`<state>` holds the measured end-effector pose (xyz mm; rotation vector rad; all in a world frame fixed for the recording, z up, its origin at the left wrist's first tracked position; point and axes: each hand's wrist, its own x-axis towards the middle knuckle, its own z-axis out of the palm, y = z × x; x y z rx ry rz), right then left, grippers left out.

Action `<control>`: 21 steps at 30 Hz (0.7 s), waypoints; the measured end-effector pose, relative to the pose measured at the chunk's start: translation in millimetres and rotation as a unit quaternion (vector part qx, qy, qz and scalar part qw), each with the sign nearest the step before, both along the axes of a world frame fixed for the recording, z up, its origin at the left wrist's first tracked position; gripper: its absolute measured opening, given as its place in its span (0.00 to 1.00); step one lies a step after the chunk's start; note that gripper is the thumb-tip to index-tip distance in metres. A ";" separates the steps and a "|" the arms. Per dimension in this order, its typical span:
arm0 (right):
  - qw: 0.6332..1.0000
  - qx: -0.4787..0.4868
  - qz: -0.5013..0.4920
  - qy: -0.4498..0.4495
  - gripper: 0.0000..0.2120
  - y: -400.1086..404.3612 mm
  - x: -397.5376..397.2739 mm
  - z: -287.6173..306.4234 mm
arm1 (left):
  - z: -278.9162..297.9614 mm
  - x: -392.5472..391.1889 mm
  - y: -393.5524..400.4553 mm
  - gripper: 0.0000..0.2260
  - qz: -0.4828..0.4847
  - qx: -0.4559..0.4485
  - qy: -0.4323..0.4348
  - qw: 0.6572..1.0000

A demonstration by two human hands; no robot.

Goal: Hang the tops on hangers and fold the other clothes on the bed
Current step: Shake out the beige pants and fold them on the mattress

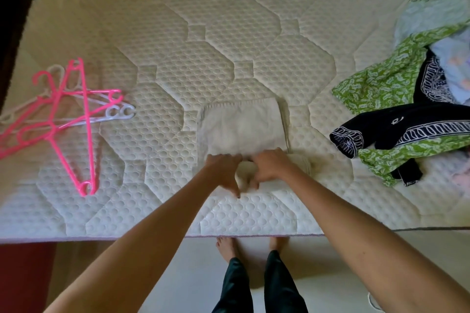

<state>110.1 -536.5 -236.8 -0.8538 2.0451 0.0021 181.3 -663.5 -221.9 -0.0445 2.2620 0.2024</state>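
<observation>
A cream-coloured garment [241,127] lies folded into a rectangle on the quilted white mattress [178,33], near its front edge. My left hand [223,170] and my right hand [269,168] rest side by side on the garment's near edge, fingers bent over the cloth and thumbs pointing toward me. Pink hangers [71,119] and white hangers [114,112] lie in a loose pile at the left. A heap of clothes sits at the right: a green patterned piece [376,84], a black piece with white print [407,129] and pale blue cloth [432,18].
The mattress front edge [127,237] runs across the lower frame. Below it are my bare feet [226,249] and dark trousers [254,287] on a pale floor. A dark wall or frame [15,7] borders the bed at the far left.
</observation>
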 end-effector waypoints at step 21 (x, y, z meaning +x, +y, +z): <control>0.973 -0.083 0.008 0.215 0.27 9.5 10.3 -5.0 | -24.0 44.5 4.5 0.46 0.000 -0.132 0.212 0.968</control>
